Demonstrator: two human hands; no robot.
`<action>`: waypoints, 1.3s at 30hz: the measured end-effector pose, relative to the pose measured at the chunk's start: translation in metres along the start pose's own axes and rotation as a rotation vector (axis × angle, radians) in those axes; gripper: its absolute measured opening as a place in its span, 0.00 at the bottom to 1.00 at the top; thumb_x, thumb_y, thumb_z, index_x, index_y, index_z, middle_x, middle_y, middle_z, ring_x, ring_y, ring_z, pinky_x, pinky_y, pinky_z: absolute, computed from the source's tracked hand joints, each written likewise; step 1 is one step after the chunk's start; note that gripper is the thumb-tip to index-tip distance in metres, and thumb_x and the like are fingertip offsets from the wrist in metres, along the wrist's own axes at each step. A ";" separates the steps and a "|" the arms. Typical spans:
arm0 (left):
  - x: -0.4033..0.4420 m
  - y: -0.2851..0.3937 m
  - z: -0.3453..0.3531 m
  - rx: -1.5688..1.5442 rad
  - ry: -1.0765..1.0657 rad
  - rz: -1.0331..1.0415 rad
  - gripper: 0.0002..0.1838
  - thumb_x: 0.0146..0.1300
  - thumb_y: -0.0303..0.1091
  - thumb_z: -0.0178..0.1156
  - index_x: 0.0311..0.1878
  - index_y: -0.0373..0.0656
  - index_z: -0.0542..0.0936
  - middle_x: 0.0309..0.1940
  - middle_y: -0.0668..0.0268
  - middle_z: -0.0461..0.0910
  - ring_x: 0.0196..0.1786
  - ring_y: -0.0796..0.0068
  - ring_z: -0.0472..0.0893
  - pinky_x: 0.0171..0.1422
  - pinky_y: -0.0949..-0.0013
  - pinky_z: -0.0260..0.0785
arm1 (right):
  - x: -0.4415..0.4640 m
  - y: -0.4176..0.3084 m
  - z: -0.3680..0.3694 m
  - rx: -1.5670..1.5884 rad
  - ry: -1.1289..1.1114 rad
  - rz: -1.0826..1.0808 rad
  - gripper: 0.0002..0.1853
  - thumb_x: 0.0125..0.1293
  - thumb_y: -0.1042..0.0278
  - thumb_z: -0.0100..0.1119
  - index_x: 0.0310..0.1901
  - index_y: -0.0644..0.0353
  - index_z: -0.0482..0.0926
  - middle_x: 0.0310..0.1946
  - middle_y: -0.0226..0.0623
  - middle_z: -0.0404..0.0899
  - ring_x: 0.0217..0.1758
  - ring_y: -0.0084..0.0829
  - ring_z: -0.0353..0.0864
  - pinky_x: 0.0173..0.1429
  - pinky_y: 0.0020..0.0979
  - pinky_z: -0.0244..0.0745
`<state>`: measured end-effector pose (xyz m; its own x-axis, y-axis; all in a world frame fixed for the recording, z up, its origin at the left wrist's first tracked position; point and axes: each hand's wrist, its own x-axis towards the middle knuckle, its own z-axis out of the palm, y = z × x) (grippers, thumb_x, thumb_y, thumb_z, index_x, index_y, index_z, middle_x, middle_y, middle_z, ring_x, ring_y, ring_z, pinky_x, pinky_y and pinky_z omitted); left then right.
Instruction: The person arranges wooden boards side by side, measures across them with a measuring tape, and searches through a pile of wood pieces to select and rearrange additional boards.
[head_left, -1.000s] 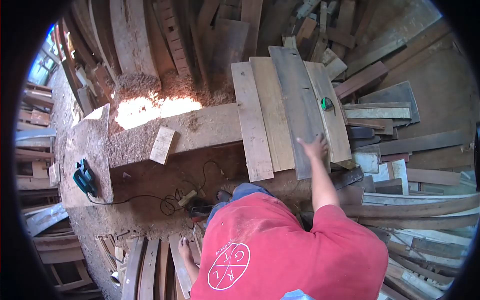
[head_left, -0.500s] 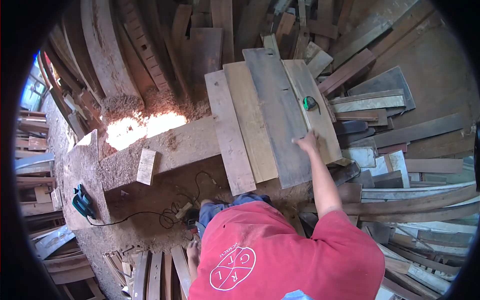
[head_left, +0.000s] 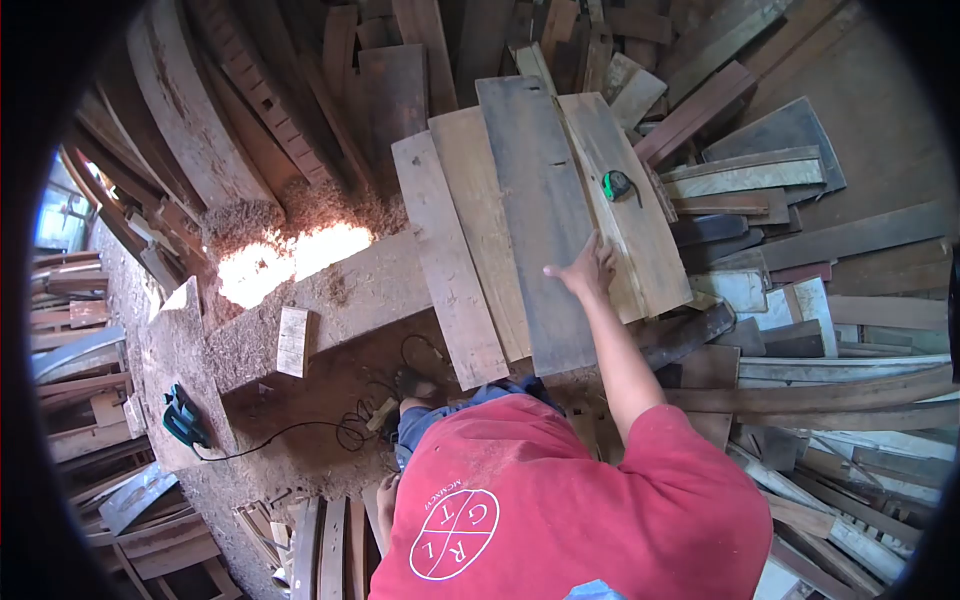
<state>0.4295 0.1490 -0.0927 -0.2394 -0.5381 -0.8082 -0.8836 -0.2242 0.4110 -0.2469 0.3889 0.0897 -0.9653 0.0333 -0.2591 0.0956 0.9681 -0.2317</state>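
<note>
My right hand (head_left: 588, 268) rests over the dark grey plank (head_left: 540, 200), near its right edge, with thumb and fingers spread and nothing held. That plank lies beside a pale plank (head_left: 480, 215), a greyish plank (head_left: 447, 255) at the left and a light brown plank (head_left: 635, 225) at the right. A green and black tape measure (head_left: 616, 186) sits on the light brown one. Low at the left, beside the red shirt, my left hand (head_left: 387, 495) shows only in part; its fingers are too unclear to read.
A teal power tool (head_left: 184, 418) with a black cable stands on a dusty surface at the left. A small wood block (head_left: 293, 341) lies on the sawdust-covered beam (head_left: 375, 285). Curved timbers (head_left: 185, 95) stand behind, and stacked boards (head_left: 850, 400) fill the right.
The view has shifted a little. My right hand, with its fingers closer together half a second ago, has spread thumb and fingers and moved slightly left. My left hand is less visible.
</note>
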 end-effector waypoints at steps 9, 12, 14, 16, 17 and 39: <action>0.032 0.019 -0.003 -0.094 0.023 0.072 0.23 0.73 0.43 0.61 0.62 0.36 0.79 0.53 0.57 0.85 0.55 0.69 0.83 0.61 0.67 0.74 | -0.102 0.117 0.008 0.366 -0.144 0.329 0.65 0.44 0.52 0.84 0.74 0.73 0.48 0.72 0.67 0.58 0.77 0.58 0.57 0.77 0.48 0.59; 0.048 0.047 -0.006 -0.023 -0.089 0.125 0.22 0.72 0.40 0.61 0.62 0.34 0.79 0.53 0.56 0.85 0.55 0.68 0.83 0.61 0.67 0.74 | -0.099 0.137 0.026 0.581 -0.252 0.331 0.60 0.44 0.56 0.85 0.71 0.78 0.54 0.68 0.62 0.66 0.73 0.50 0.67 0.73 0.43 0.67; 0.055 0.078 -0.005 -0.013 -0.077 0.142 0.22 0.72 0.40 0.61 0.62 0.34 0.79 0.53 0.56 0.85 0.55 0.68 0.83 0.61 0.67 0.74 | -0.099 0.141 0.025 0.669 -0.259 0.340 0.58 0.44 0.58 0.85 0.69 0.78 0.58 0.66 0.61 0.70 0.71 0.48 0.70 0.72 0.43 0.68; 0.075 0.088 -0.008 0.004 -0.047 0.260 0.22 0.72 0.40 0.61 0.62 0.34 0.79 0.53 0.57 0.85 0.56 0.68 0.83 0.61 0.68 0.73 | -0.097 0.142 0.012 0.706 -0.406 0.281 0.53 0.43 0.56 0.85 0.66 0.78 0.66 0.63 0.60 0.74 0.67 0.50 0.75 0.70 0.42 0.70; 0.061 0.118 -0.013 0.058 -0.066 0.233 0.22 0.72 0.40 0.61 0.62 0.35 0.79 0.53 0.57 0.86 0.56 0.68 0.83 0.61 0.68 0.73 | -0.099 0.140 0.006 0.715 -0.395 0.292 0.53 0.43 0.56 0.85 0.66 0.78 0.66 0.63 0.60 0.74 0.67 0.50 0.75 0.70 0.42 0.70; -0.059 0.489 0.055 -0.261 -0.404 0.701 0.29 0.80 0.51 0.48 0.70 0.38 0.73 0.64 0.57 0.78 0.67 0.65 0.76 0.73 0.61 0.65 | -0.223 -0.039 -0.077 0.402 0.074 -0.668 0.25 0.52 0.68 0.72 0.46 0.60 0.66 0.37 0.47 0.71 0.39 0.52 0.81 0.42 0.48 0.80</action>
<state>-0.0100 0.1157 0.1329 -0.8659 -0.3026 -0.3982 -0.3679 -0.1538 0.9171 -0.0545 0.3623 0.2284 -0.8615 -0.4946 0.1146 -0.4443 0.6251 -0.6418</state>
